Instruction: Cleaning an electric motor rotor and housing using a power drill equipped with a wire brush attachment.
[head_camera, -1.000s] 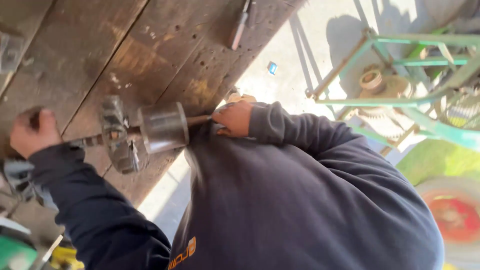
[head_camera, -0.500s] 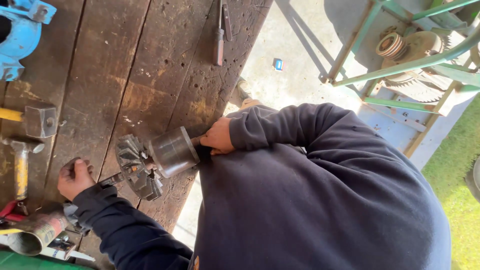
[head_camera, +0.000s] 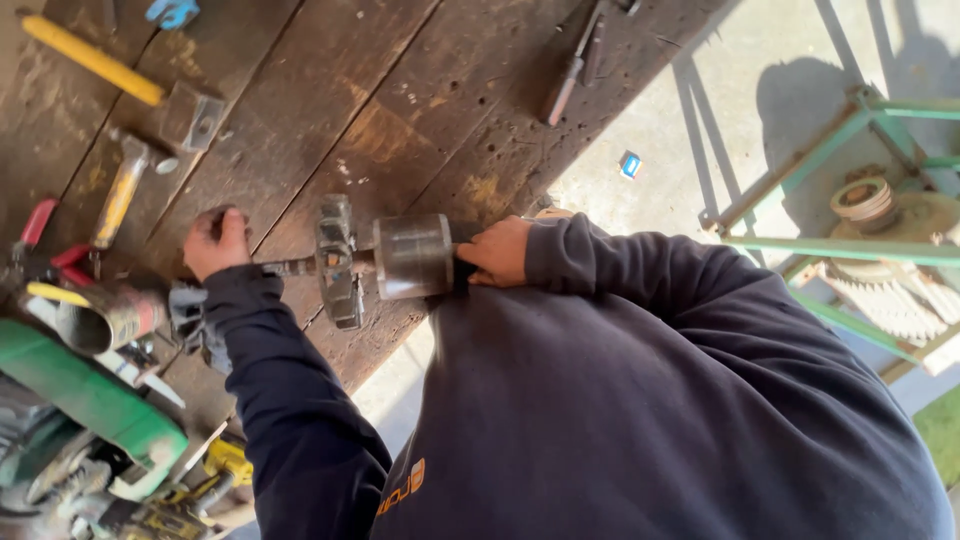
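To keep the geared shaft (head_camera: 335, 262) level above the wooden bench (head_camera: 400, 110), the left hand (head_camera: 217, 240) clenches its thin end while the right hand (head_camera: 497, 250) grips behind the metal drum (head_camera: 412, 257).

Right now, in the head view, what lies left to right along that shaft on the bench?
left hand → shaft → toothed gear piece → grey metal cylinder → right hand → green metal frame

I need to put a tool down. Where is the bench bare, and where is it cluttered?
Bare planks lie between the hammer and the screwdriver, above the geared shaft assembly held by the left hand and right hand. It is crowded around the metal can and green tool.
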